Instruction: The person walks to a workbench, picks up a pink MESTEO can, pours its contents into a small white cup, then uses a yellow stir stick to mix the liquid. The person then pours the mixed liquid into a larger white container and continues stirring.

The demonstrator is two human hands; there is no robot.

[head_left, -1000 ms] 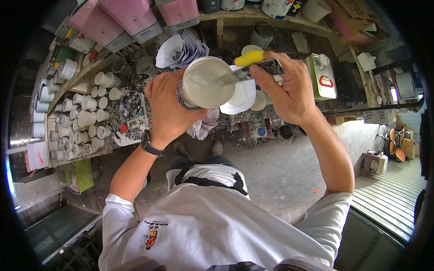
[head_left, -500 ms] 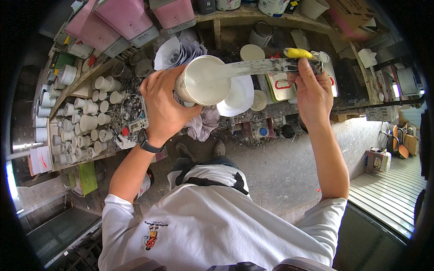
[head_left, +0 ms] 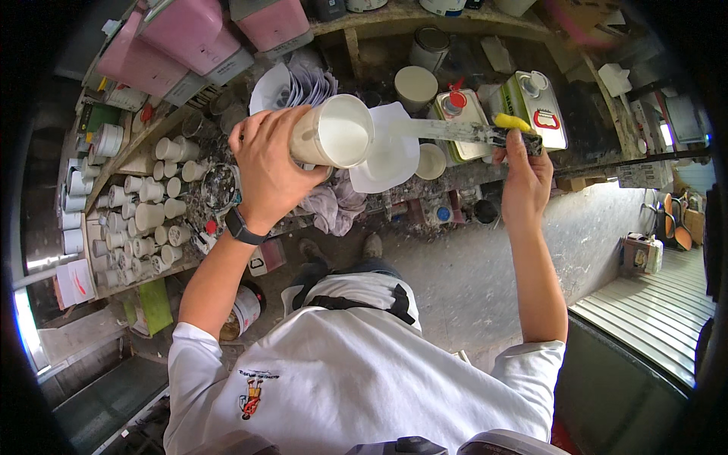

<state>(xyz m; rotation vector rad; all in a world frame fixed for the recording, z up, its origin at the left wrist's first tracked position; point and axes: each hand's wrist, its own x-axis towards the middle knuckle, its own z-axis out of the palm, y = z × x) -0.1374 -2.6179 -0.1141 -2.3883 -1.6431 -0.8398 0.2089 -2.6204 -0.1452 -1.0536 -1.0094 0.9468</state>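
A white cup [head_left: 334,133] of white liquid is gripped by my left hand [head_left: 269,163], fingers wrapped round its side, tilted so the opening faces me. My right hand [head_left: 525,178] pinches the dark-stained end of a flat, translucent stirring stick [head_left: 455,131]. The stick's pale end is outside the cup, to the right of its rim, and appears over a white dish-like sheet [head_left: 387,163]. A yellow piece [head_left: 512,121] shows at my right fingertips; I cannot tell whether it is on a finger or the stick.
Many white cups [head_left: 152,216] stand crowded on the left shelf. Pink containers [head_left: 178,34] are at the far left. A round-lidded pot [head_left: 415,87], a red-capped can [head_left: 464,114] and a green-and-white can [head_left: 540,102] stand on the bench. A crumpled cloth [head_left: 334,206] hangs at its edge.
The stick has come out of the cup, moving right and slightly down with my right hand. My left hand has tilted the cup more and moved slightly left.
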